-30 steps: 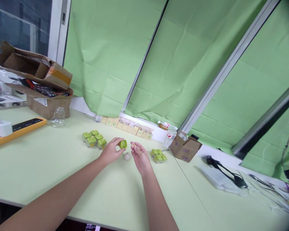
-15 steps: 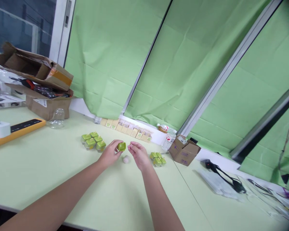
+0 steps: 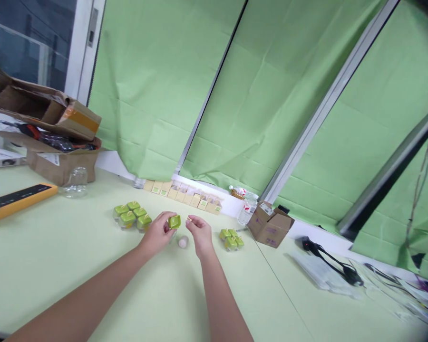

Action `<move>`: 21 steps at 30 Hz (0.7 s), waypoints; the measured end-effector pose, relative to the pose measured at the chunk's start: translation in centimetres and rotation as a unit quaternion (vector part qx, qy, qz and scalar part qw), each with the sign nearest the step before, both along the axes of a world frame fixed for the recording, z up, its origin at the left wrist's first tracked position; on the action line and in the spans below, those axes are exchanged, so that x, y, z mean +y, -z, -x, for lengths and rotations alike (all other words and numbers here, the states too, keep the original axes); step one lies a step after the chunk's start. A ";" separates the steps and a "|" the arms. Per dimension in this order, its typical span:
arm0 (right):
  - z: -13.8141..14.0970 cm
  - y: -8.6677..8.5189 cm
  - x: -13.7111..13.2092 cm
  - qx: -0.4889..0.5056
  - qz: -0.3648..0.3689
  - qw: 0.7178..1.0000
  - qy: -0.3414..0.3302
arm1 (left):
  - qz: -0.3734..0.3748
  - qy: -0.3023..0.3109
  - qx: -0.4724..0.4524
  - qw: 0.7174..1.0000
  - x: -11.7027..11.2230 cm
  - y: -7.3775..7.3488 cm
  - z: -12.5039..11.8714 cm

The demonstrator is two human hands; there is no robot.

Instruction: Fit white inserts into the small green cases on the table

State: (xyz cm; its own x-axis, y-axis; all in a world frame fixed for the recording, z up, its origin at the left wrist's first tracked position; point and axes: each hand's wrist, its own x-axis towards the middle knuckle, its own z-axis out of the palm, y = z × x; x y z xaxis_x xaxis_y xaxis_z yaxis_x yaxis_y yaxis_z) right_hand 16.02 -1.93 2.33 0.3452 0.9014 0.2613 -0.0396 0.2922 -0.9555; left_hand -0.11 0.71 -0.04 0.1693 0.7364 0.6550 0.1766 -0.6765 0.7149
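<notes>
My left hand (image 3: 157, 232) pinches a small green square lid (image 3: 174, 221) a little above the pale green table (image 3: 57, 256). My right hand (image 3: 199, 233) is just right of it, fingers curled and pinched on a tiny light piece (image 3: 189, 219) that I cannot make out. A small round pinkish object (image 3: 182, 242) lies on the table between the two hands. A cluster of green-lidded clear boxes (image 3: 131, 214) sits left of my left hand. A smaller cluster of green-lidded boxes (image 3: 231, 238) sits right of my right hand.
A row of small beige cartons (image 3: 180, 193) lines the wall under the green blinds. An open brown cardboard box (image 3: 269, 223) and a water bottle (image 3: 247, 209) stand at the right, a black cable (image 3: 328, 259) beyond. Far left are cardboard boxes (image 3: 46, 137), a glass jar (image 3: 75, 182) and a yellow-edged device (image 3: 19, 199).
Both hands drew closer together, the green lid tilting toward my right hand. The right fingers closed from showing a small ring-like piece into a tighter pinch. The view shifted slightly.
</notes>
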 end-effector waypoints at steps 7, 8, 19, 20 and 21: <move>1.5 -0.9 -1.2 -0.285 -0.076 0.954 0.049 | -0.015 0.005 0.003 1.000 0.0 0.0 0.1; 1.8 -1.1 -1.5 -0.315 -0.087 0.943 0.056 | -0.017 0.005 0.007 1.000 -0.1 0.0 0.1; 3.8 -0.3 -1.8 -0.375 -0.030 0.914 0.151 | -0.045 0.010 0.052 0.998 -0.5 0.1 -0.3; 3.9 -0.2 -1.8 -0.364 -0.022 0.919 0.153 | -0.047 0.009 0.053 0.997 -0.6 0.1 -0.3; 3.9 -0.2 -1.7 -0.356 -0.019 0.922 0.151 | -0.048 0.008 0.055 0.997 -0.6 0.1 -0.3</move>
